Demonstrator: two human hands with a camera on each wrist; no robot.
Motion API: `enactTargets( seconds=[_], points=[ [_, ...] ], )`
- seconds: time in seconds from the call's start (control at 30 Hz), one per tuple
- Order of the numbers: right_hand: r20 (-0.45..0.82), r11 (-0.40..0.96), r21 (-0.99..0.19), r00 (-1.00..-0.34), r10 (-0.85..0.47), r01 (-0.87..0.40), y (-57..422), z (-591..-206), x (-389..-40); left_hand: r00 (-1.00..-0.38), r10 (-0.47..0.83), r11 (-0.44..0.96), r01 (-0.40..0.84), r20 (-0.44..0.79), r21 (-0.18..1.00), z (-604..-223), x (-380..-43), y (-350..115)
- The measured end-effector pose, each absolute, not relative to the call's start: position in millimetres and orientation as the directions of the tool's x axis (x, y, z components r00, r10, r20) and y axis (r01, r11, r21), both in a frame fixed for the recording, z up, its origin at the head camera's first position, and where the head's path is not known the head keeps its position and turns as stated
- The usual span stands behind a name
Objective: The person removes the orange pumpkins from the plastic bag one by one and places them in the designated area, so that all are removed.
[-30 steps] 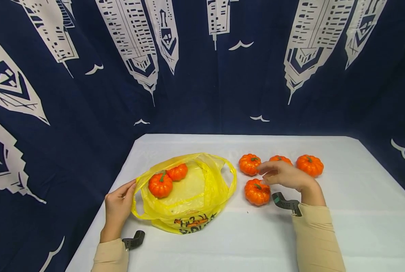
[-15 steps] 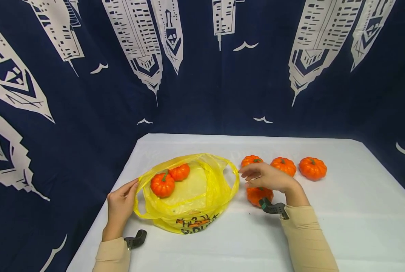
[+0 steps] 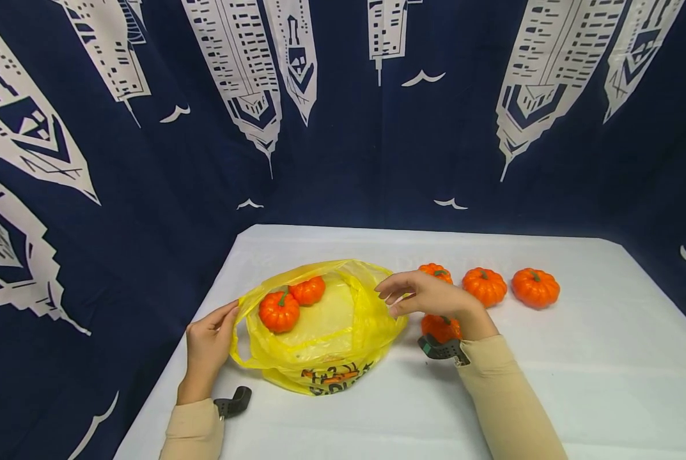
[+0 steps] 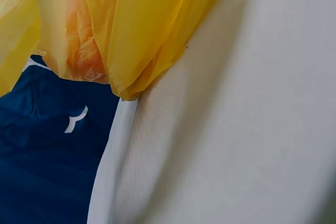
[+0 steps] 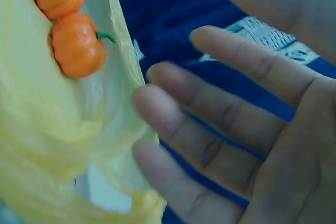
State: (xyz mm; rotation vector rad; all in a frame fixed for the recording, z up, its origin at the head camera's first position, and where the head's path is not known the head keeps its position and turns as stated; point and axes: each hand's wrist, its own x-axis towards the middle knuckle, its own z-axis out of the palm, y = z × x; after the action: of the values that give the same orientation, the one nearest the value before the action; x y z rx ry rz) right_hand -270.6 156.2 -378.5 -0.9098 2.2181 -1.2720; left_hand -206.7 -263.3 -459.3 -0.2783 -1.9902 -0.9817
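A yellow plastic bag (image 3: 325, 332) lies open on the table, with two small orange pumpkins inside: one (image 3: 279, 312) in front and another (image 3: 307, 291) behind it. My left hand (image 3: 207, 342) pinches the bag's left edge between thumb and fingers. Over the bag's right rim hovers my right hand (image 3: 429, 297), its fingers loosely bent and holding nothing. The right wrist view shows those fingers (image 5: 210, 72) spread apart beside the bag; whether they touch it I cannot tell. The left wrist view has the bag's side (image 4: 142, 30), but the left hand is out of that view.
Beyond the right hand are a pumpkin (image 3: 484, 287) and another pumpkin (image 3: 535, 288). Partly hidden by the hand are a back pumpkin (image 3: 435, 272) and a nearer pumpkin (image 3: 439, 327). The white table (image 3: 607, 370) ends at a dark blue printed curtain (image 3: 377, 160).
My right hand has moved left from above the pumpkins to the bag's right rim, carrying nothing. The left hand keeps its grip on the bag. The head view has shifted slightly.
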Motion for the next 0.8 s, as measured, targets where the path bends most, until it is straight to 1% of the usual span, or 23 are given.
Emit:
enactTargets(
  seconds=[0.13,0.4,0.63,0.8],
  points=[
    [-0.036,0.324,-0.886,-0.649,-0.76,-0.331,144.2,-371.9,-275.9,-0.591,-0.155,0.661,0.534,0.792,0.527,-459.3,-207.3,-262.9],
    [-0.048,0.331,-0.854,-0.573,-0.818,-0.401,115.3,-359.0,-287.4,-0.574,-0.151,0.668,0.541,0.805,0.512,-460.7,-208.9,-264.6],
    [-0.094,0.337,-0.854,-0.52,-0.849,-0.396,88.9,-360.6,-301.8,-0.598,-0.159,0.69,0.502,0.786,0.521,-461.6,-208.0,-265.5],
    [-0.119,0.342,-0.861,-0.503,-0.856,-0.378,71.5,-365.7,-313.8,-0.612,-0.165,0.705,0.475,0.774,0.527,-461.1,-207.4,-265.7]
  ],
)
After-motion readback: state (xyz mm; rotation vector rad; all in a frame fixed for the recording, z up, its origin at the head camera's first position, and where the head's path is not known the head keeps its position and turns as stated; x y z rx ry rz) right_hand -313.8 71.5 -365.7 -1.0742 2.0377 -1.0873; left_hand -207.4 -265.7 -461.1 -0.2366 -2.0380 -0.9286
